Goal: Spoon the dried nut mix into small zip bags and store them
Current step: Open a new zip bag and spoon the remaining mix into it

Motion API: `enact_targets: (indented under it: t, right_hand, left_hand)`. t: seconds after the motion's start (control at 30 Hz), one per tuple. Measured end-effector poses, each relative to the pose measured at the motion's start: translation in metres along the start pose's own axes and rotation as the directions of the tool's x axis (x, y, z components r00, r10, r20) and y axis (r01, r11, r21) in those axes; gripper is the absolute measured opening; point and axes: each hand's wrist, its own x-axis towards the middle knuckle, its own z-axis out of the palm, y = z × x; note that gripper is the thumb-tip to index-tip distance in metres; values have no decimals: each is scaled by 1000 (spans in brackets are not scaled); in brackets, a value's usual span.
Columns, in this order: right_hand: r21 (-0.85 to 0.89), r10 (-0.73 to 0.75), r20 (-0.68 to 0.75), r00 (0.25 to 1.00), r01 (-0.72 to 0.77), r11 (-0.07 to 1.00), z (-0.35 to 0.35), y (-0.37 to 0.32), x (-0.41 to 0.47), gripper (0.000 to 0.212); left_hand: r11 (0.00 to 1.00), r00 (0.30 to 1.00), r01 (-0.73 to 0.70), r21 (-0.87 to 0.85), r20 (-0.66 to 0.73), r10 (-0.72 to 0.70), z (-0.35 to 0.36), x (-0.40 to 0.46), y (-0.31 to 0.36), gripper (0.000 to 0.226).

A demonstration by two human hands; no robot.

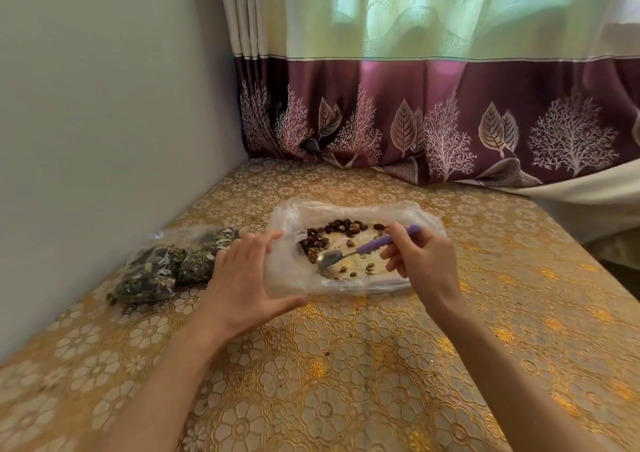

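Hands (242,278) two, spoon (349,252) one

a table (346,365) covered in a gold cloth with a raised flower pattern fills the near and middle ground. on it, toward the far middle, lies a tray wrapped in clear plastic (346,288), holding scattered nuts. just left of it lie filled clear bags of dark nut mix (166,264). a curtain hem (398,167) rests on the far edge.
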Motion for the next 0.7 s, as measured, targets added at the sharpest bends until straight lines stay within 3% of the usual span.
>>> enact_targets:
  t: [0.2,0.53,0.7]
  right_hand:
    - [-31,14,14,1000,-13,999,10,6,-3,32]
    - [-106,32,-94,995,-42,993,35,10,13,30]
    - [-73,97,-69,993,-102,992,47,17,20,27]
  left_hand:
    - [996,998,-13,92,55,8,8,-2,-3,98]
    - [995,999,-37,-89,24,40,13,-2,-2,74]
    - [981,1000,-28,-193,-4,28,15,-1,-3,66]
